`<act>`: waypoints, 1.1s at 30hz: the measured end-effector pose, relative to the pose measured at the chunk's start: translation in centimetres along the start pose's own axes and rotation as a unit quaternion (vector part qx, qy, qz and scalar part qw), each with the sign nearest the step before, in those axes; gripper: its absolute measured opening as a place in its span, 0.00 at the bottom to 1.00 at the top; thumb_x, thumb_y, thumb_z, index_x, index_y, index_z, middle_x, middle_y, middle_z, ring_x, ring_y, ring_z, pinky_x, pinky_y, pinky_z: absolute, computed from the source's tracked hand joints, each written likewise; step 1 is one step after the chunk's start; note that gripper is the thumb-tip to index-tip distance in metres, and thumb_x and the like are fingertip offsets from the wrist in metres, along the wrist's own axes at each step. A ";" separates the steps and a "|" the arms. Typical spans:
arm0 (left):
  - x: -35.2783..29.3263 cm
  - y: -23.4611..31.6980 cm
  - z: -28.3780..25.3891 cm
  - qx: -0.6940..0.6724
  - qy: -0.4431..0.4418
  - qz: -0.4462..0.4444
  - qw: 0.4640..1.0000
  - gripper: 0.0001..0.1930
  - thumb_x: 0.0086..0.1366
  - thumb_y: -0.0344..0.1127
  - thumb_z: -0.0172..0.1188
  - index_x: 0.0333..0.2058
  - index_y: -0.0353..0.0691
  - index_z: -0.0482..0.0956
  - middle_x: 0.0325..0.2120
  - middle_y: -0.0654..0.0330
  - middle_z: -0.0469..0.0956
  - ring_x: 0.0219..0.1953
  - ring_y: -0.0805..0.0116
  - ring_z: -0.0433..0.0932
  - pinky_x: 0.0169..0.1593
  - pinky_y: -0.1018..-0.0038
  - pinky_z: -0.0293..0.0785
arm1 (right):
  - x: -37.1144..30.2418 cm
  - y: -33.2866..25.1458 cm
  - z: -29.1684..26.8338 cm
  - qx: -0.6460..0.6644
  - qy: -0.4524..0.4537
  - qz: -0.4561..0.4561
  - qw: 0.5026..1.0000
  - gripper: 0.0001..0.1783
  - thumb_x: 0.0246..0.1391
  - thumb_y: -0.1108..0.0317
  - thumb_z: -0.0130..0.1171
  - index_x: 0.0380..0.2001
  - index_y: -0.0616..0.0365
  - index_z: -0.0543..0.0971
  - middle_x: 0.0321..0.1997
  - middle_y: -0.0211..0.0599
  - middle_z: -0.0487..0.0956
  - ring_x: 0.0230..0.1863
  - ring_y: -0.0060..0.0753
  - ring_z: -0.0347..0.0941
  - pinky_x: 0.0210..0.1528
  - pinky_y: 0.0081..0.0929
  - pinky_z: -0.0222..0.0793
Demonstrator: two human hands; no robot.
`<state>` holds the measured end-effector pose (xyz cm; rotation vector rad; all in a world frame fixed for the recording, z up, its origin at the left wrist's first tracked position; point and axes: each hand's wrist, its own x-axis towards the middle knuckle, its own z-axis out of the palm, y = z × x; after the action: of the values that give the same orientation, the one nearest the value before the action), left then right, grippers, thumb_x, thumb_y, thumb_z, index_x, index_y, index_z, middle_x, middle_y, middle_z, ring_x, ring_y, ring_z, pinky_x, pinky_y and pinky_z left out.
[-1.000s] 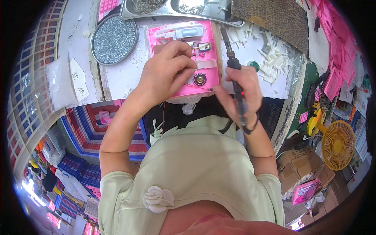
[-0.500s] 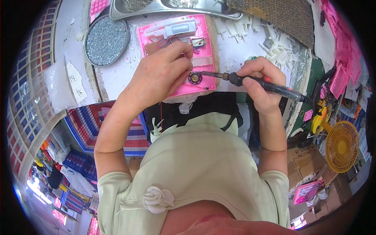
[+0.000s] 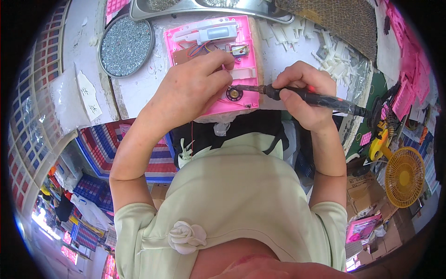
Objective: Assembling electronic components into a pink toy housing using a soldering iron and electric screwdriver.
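Note:
A pink plastic housing (image 3: 249, 64) lies open on the table, with a small round black speaker (image 3: 234, 94) at its near right corner. My right hand (image 3: 313, 86) grips a black soldering iron (image 3: 344, 106), its tip at the speaker's upper edge. Over the housing's left side, my left hand (image 3: 195, 81) has its fingers pinched together beside the speaker; what they hold is hidden. A thin red wire (image 3: 192, 132) hangs below that hand. Beyond the fingers sit a brown board (image 3: 182, 56), coloured wires, a grey-white box part (image 3: 218, 33) and a small metal-framed part (image 3: 239, 50).
Left of the housing stands a round tray (image 3: 126, 46) full of small screws. A metal tray (image 3: 186, 13) lines the far side. White plastic pieces (image 3: 337, 58) are heaped at the right, near a brown woven mat (image 3: 334, 23). A yellow fan (image 3: 404, 176) stands lower right.
The iron and my right hand have shifted slightly left and up, and the tip has moved along the speaker's upper edge toward my left fingers. My left hand keeps its pinch.

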<state>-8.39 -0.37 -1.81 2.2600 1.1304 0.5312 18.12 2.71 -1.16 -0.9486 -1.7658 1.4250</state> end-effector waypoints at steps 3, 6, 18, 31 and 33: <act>0.0 0.1 0.0 0.000 0.006 0.002 1.000 0.14 0.51 0.23 0.69 0.37 0.40 0.79 0.45 0.59 0.77 0.43 0.57 0.82 0.39 0.66 0.81 | 0.1 0.0 0.1 0.004 0.000 -0.004 1.000 0.06 0.46 0.77 0.61 0.31 0.62 0.81 0.12 0.24 0.69 0.15 0.13 0.59 0.20 0.18 0.54; 0.0 0.1 0.0 0.004 0.010 0.002 1.000 0.14 0.51 0.24 0.69 0.38 0.40 0.79 0.45 0.59 0.77 0.43 0.56 0.81 0.40 0.66 0.81 | 0.3 -0.2 0.1 -0.008 -0.009 0.000 1.000 0.06 0.46 0.76 0.61 0.31 0.62 0.81 0.12 0.24 0.69 0.15 0.13 0.59 0.20 0.18 0.54; 0.0 0.1 0.0 0.002 0.011 0.003 1.000 0.13 0.52 0.23 0.68 0.37 0.39 0.79 0.44 0.59 0.78 0.43 0.55 0.81 0.40 0.65 0.81 | 0.3 -0.8 0.2 -0.043 -0.004 -0.025 0.999 0.07 0.44 0.77 0.62 0.31 0.62 0.82 0.12 0.25 0.70 0.14 0.13 0.62 0.19 0.18 0.55; -0.4 -0.2 0.2 -0.033 0.025 -0.004 0.999 0.13 0.51 0.24 0.69 0.38 0.41 0.83 0.39 0.59 0.78 0.40 0.58 0.81 0.40 0.67 0.80 | -1.0 -0.9 -1.9 0.000 0.026 -0.033 0.999 0.07 0.47 0.78 0.61 0.33 0.67 0.81 0.17 0.26 0.76 0.17 0.12 0.66 0.21 0.16 0.57; -0.4 -0.1 0.1 -0.035 0.026 0.000 0.999 0.14 0.51 0.24 0.69 0.38 0.41 0.83 0.39 0.59 0.79 0.39 0.58 0.81 0.40 0.67 0.80 | -1.0 -0.8 -1.8 0.007 0.026 -0.035 0.999 0.08 0.47 0.78 0.61 0.33 0.67 0.81 0.17 0.26 0.75 0.17 0.12 0.66 0.21 0.16 0.57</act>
<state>-8.62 -0.67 -2.02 2.1967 1.1203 0.6235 20.07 2.61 -0.11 -0.8984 -1.7327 1.3552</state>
